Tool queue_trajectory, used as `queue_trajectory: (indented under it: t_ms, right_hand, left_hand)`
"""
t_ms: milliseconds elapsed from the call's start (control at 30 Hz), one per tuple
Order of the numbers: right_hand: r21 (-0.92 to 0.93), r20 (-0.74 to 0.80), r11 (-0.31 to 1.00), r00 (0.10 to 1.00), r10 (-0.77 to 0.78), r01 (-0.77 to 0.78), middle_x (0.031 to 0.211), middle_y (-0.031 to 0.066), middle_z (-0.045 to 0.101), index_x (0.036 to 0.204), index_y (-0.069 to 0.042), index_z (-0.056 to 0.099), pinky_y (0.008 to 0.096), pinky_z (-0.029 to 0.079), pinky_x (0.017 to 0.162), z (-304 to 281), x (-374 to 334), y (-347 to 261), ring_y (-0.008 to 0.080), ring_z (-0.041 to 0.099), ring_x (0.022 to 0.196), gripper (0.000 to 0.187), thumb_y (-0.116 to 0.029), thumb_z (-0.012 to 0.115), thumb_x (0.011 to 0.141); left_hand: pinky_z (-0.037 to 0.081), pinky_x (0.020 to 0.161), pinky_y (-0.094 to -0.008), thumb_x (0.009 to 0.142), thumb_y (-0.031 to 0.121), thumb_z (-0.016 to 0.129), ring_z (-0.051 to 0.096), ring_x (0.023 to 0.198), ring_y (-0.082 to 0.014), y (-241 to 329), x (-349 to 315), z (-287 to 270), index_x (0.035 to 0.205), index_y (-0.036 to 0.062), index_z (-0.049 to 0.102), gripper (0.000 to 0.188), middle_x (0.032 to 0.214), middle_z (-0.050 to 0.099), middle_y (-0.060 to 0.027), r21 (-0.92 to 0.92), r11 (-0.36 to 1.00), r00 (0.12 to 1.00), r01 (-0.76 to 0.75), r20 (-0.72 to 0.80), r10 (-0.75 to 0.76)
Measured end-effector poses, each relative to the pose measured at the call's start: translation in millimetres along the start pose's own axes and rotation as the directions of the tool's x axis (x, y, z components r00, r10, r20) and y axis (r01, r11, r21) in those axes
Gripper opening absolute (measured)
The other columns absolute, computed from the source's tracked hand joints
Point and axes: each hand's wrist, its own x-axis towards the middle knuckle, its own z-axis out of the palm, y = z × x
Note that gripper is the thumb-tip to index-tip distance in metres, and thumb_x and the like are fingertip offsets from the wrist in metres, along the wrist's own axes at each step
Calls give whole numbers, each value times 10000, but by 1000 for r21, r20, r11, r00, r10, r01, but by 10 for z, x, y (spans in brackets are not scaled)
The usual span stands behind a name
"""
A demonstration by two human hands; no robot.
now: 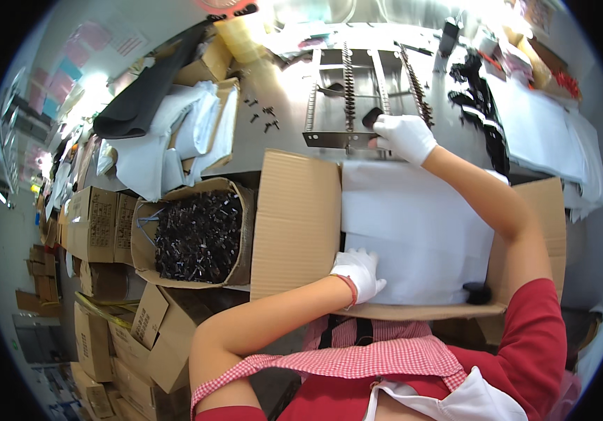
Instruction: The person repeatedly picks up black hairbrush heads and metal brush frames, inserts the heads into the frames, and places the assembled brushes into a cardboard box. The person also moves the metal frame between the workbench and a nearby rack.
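In the cardboard box (294,224) before me lie white sheets (414,210), and a dark rounded piece (478,293) rests at their near right corner. My left hand (359,275), in a white glove, lies on the sheets by the box's left side with its fingers apart. Beyond the box, my gloved right hand (405,137) pinches a small black part (371,117) over the near edge of a metal frame (326,139). Two rows of small dark pieces (349,91) run along this frame; what the black part is cannot be made out.
A carton of many small black parts (200,235) stands to the left. White bags (200,119) and a dark rolled sheet (123,119) lie behind it. Loose screws (268,118) are scattered left of the frame. Black parts (480,105) and white sheets (540,140) lie right.
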Motion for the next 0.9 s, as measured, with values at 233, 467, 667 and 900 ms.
queue_trajectory:
  t_ms: [233,467,667,900]
  right_hand:
    - [559,-247,802,881,403,-210,794,98,686,990,-53,726,311,494,640,-1029,237,237,158,616,664,344,-384,648,940]
    - [994,51,38,764,643,-98,791,-27,621,1053,-62,651,203,466,585,-1894,30,-268,43,561,662,495,-543,565,974]
    - [849,-360,528,727,585,-4,720,-4,497,1018,-37,603,258,412,598,-1537,6,-322,92,475,636,623,-625,399,1001]
    - [666,-239,718,852,465,-205,594,110,461,880,-25,659,344,403,552,-979,140,-981,142,460,545,392,-368,539,1026]
  left_hand:
    - [491,939,-471,825,316,702,586,1120,-383,-645,123,-1361,1245,-17,513,569,1160,608,-232,-302,923,562,-239,-818,-122]
    - [332,1067,-527,585,445,877,417,1271,-444,-688,-64,-2457,1462,30,286,1136,1347,435,-280,200,979,-129,-22,-972,196]
    - [424,918,-478,595,138,752,493,1032,-372,-1091,-417,-2380,1383,135,385,869,1088,492,-214,230,972,-56,-38,-972,228]
    - [485,846,-473,619,242,732,567,946,-395,-1829,-865,-2231,1327,138,492,755,1034,526,-243,118,978,-2,174,-993,121]
